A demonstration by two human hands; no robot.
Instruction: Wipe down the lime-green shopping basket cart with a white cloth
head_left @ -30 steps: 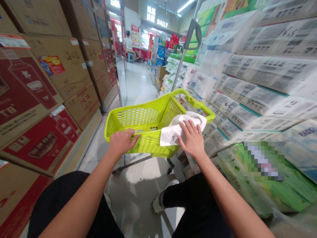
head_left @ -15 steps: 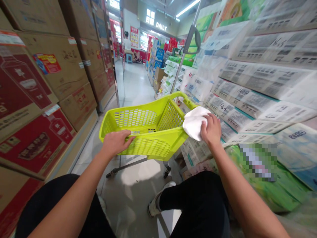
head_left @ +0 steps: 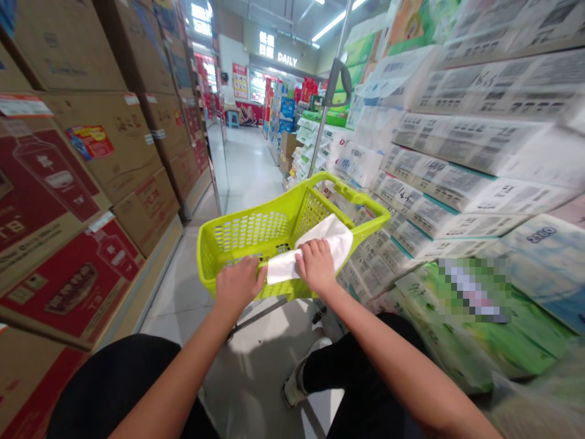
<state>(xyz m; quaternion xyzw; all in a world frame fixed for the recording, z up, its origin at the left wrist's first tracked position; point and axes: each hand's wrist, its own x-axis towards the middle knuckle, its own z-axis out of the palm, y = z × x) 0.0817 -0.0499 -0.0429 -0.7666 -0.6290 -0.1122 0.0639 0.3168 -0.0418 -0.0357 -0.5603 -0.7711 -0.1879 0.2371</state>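
Note:
A yellow-green plastic shopping basket (head_left: 249, 235) with perforated walls stands before me on a wheeled metal frame (head_left: 260, 317). My left hand (head_left: 238, 281) grips its near rim, fingers curled over the edge. Closed over a white cloth (head_left: 340, 235), my right hand (head_left: 317, 263) presses it onto the same rim, to the right of the left hand. Part of the cloth drapes along the rim and part spreads over the basket's inner side. To the right the basket's loop handle (head_left: 381, 213) is bare. The basket's floor shows only in part.
Stacked cartons (head_left: 91, 171) line the left side. Wrapped paper packs (head_left: 470, 146) rise close on the right, with a green pack (head_left: 525, 341) lower down. A grey pole handle (head_left: 338, 82) stands beyond the basket. The aisle floor (head_left: 249, 164) runs toward a blue stool (head_left: 233, 117).
My right hand has moved left with the cloth, from the handle end to the middle of the near rim. My left hand stays on the rim. The basket sits slightly further right in view.

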